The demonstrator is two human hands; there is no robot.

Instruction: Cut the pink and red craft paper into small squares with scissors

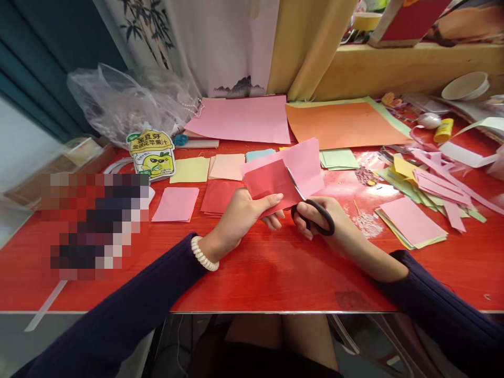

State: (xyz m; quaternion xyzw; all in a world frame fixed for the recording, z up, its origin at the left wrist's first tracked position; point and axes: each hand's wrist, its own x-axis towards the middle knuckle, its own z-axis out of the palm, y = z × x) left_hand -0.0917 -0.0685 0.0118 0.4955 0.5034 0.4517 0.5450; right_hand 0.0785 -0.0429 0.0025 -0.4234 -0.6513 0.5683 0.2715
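My left hand (252, 209) pinches a red sheet of paper (268, 181) laid over a larger pink sheet (309, 164), thumb on top and fingers beneath. In my right hand (318, 212) is a pair of scissors (325, 218) with black handles. Their blades lie along the right edge of the red sheet, against the pink one. Both sheets are held above the table. Just behind and left of them lie a stack of red paper (220, 197), a peach stack (227, 166) and a partly hidden blue stack (258, 154).
The red table (252, 278) carries pink (244, 118) and orange sheets (346, 123) at the back. Paper strips (441, 178) and a mixed stack (413, 220) lie right. A yellow pouch (153, 156), a clear plastic bag (126, 102) and a pink stack (175, 203) are left.
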